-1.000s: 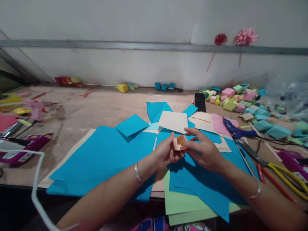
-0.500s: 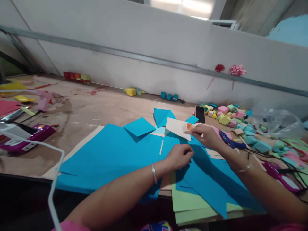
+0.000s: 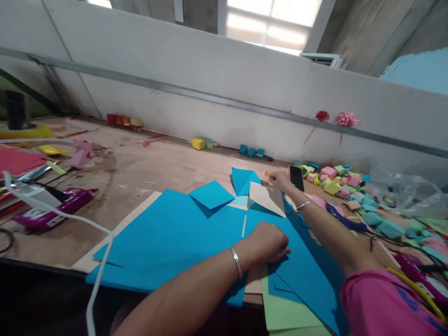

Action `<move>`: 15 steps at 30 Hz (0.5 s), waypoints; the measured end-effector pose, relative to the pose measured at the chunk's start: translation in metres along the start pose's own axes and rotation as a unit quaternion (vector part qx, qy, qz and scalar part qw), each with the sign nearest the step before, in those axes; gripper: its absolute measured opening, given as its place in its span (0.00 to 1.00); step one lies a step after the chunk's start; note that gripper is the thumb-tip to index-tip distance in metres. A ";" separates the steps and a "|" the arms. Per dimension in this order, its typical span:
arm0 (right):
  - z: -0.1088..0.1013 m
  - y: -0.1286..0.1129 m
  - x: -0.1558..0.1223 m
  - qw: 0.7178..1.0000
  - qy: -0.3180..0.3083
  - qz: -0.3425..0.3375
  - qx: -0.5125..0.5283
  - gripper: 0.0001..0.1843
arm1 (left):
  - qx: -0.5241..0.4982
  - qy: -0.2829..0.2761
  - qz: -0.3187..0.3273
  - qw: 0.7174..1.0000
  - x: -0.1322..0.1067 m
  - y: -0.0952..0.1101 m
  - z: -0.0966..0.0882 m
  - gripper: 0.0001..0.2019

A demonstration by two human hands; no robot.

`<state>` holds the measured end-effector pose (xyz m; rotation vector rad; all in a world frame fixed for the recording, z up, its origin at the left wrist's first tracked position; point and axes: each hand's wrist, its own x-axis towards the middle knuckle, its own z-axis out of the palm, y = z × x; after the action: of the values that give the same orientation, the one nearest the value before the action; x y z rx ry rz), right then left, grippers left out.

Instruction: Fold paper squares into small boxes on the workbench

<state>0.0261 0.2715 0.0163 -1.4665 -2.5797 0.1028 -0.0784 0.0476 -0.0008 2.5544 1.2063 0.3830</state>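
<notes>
My right hand (image 3: 279, 179) reaches far forward over the table, fingers pinched on a small orange folded paper piece (image 3: 266, 173) next to a black phone (image 3: 297, 178). Nearer to me, my left hand (image 3: 268, 242) rests with fingers curled on the large blue paper sheets (image 3: 175, 233); nothing I can make out is in it. A cream paper square (image 3: 268, 198) and smaller blue squares (image 3: 212, 193) lie between the two hands.
Several coloured paper cubes (image 3: 336, 182) pile at the right beside a clear plastic bag (image 3: 409, 193). A blue glue gun (image 3: 345, 219) lies right. A purple tool (image 3: 52, 207) and a white cable (image 3: 70, 219) sit left. Green sheets (image 3: 290, 312) overhang the front edge.
My right hand has carried the small orange piece away from my left hand and far forward toward the phone. My left hand dropped onto the blue sheets. The camera tilted up.
</notes>
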 end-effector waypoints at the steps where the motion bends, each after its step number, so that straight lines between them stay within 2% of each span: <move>1: 0.002 0.001 0.001 1.000 -0.001 0.004 0.004 0.19 | 0.007 -0.002 0.001 1.000 0.000 0.000 0.001 0.14; 4: 0.003 0.006 0.000 1.000 0.010 0.011 0.021 0.19 | 0.013 -0.006 0.000 1.000 0.000 0.000 0.003 0.14; 7: -0.009 0.018 -0.008 0.998 0.039 0.018 0.039 0.19 | 0.005 -0.007 -0.005 1.000 0.001 -0.001 0.003 0.14; 11: -0.038 0.038 -0.034 0.994 0.090 0.034 0.056 0.17 | -0.016 -0.006 -0.004 1.000 0.002 -0.006 0.003 0.13; 13: -0.056 0.048 -0.053 0.990 0.124 0.033 0.063 0.11 | -0.024 0.000 -0.004 1.000 0.003 -0.008 0.004 0.12; 15: -0.073 0.058 -0.074 0.983 0.166 0.033 0.071 0.11 | -0.032 0.006 -0.002 0.999 0.004 -0.010 0.004 0.13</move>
<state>0.1260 0.2363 0.0712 -1.3858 -2.2123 0.0438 -0.0816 0.0560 -0.0082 2.4980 1.1849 0.4298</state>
